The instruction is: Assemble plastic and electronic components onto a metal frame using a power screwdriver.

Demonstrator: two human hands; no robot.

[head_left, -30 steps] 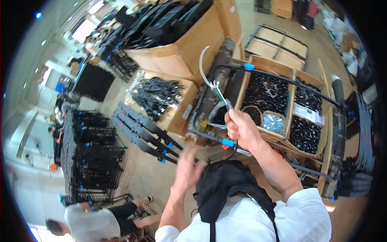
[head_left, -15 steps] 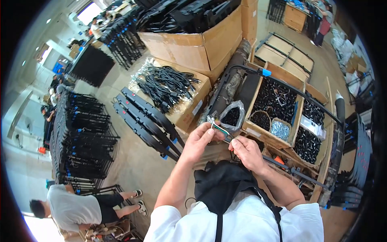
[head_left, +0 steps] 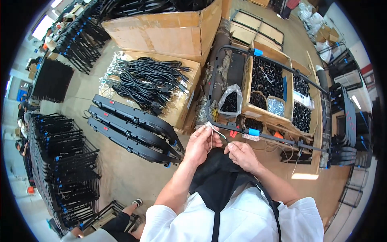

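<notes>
In front of my chest both hands hold a thin cable (head_left: 219, 132) whose white and green wires show loose between them. My left hand (head_left: 198, 144) pinches the pale wire ends between thumb and finger, and a white strand hangs down beside its fingers. Closed on the darker part of the same cable is my right hand (head_left: 242, 155), a short way to the right. Just beyond the hands runs a black tubular frame (head_left: 273, 137) with blue wraps on it.
Black power cords (head_left: 147, 80) lie piled on a cardboard box (head_left: 189, 105) ahead left, with black curved frames (head_left: 128, 130) leaning near it. A wooden crate (head_left: 269, 117) of small black parts and screws stands ahead right. A person's leg (head_left: 131, 209) shows at lower left.
The view has shifted, and the black frame's near bar now lies just past my hands. My hands have drawn slightly apart, still holding the cable. The person at lower left is mostly out of view.
</notes>
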